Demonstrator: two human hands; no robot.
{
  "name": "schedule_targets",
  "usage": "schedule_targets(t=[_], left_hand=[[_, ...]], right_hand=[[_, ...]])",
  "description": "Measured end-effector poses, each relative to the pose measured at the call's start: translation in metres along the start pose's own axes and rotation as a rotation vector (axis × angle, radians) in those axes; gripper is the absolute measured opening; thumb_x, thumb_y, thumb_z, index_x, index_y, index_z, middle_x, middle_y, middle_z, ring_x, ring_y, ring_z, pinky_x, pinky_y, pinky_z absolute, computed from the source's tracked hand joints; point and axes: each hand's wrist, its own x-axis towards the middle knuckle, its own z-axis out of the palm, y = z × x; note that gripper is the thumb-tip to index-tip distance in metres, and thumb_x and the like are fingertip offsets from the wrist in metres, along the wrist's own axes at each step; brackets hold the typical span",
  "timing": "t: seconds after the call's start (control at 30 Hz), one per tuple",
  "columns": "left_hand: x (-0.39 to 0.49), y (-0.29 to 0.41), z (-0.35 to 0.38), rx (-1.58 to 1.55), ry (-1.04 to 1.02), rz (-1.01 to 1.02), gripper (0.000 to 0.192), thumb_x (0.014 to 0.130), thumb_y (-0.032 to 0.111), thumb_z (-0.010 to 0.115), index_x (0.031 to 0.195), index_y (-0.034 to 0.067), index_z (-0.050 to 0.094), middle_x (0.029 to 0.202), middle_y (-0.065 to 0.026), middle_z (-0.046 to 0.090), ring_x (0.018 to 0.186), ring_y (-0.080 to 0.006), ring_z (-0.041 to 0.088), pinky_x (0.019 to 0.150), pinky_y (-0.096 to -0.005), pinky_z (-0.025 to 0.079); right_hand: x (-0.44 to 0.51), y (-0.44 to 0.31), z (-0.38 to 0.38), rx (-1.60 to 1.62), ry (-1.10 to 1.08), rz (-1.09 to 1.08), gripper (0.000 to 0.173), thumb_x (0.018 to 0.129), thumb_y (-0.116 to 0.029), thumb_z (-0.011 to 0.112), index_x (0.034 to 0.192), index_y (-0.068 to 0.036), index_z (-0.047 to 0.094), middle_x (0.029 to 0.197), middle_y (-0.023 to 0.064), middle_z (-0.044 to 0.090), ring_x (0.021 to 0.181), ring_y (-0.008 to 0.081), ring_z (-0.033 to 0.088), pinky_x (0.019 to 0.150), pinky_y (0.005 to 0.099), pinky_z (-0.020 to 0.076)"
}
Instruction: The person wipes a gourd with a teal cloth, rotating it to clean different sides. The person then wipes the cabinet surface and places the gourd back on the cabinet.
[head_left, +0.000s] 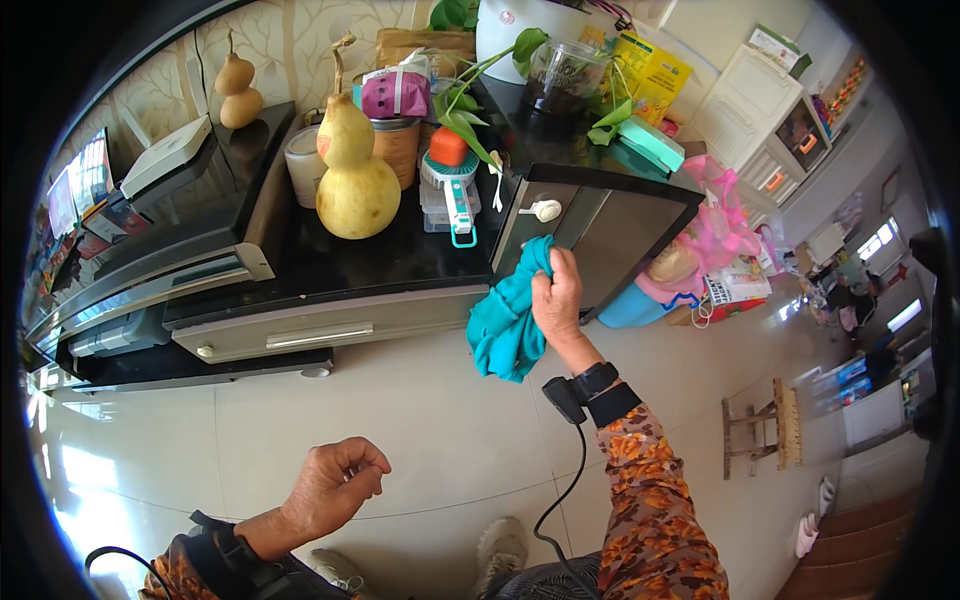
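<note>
My right hand (559, 296) grips a bunched teal cloth (510, 319). The cloth hangs in front of the grey cabinet door (622, 221), near its white knob latch (546, 211); whether it touches the panel I cannot tell. My left hand (334, 480) is held low over the tiled floor, its fingers curled in with nothing visible in them. On the black cabinet top (427, 259) stand a large bottle gourd (356, 191), a teal-and-white brush (456, 195) lying on clear plastic boxes (442, 210), and an orange-red item (448, 146).
A drawer (330, 334) runs below the cabinet top. Farther back are a clear jar (562, 79), a white pot (517, 37) with a trailing plant and a mint case (651, 142). Pink bags (720, 210) sit beyond the door. A wooden stool (765, 427) stands on the right.
</note>
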Motion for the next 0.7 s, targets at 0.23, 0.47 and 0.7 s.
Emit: schedule_targets(t=[0.23,0.47,0.7], left_hand=[[-0.001,0.003,0.000,0.014,0.001,0.006,0.011,0.093,0.007,0.056,0.093,0.002,0.066,0.074,-0.0027,0.067,0.068,-0.0073,0.061,0.062,-0.0246,0.048],[0.000,0.001,-0.001,-0.008,0.011,0.010,0.012,0.093,0.008,0.056,0.094,0.002,0.067,0.074,-0.0021,0.067,0.068,-0.0074,0.061,0.062,-0.0239,0.048],[0.004,0.000,0.002,0.012,0.010,-0.027,0.011,0.092,0.007,0.057,0.094,0.002,0.066,0.074,-0.0031,0.067,0.069,-0.0078,0.061,0.063,-0.0243,0.049]], right_hand=[[0.053,-0.016,-0.048,-0.064,0.513,-0.048,0.029,0.087,-0.003,0.053,0.114,0.002,0.059,0.110,0.0192,0.059,0.103,0.0366,0.059,0.095,0.0424,0.0455],[0.031,0.015,-0.018,-0.485,0.124,-0.251,0.038,0.088,-0.015,0.062,0.122,0.001,0.054,0.129,0.0247,0.047,0.115,0.0458,0.045,0.103,0.0513,0.0374],[-0.069,0.066,0.013,-0.476,-0.157,0.083,0.045,0.087,-0.005,0.064,0.129,-0.002,0.048,0.136,0.0224,0.041,0.124,0.0459,0.044,0.101,0.0492,0.0428]])
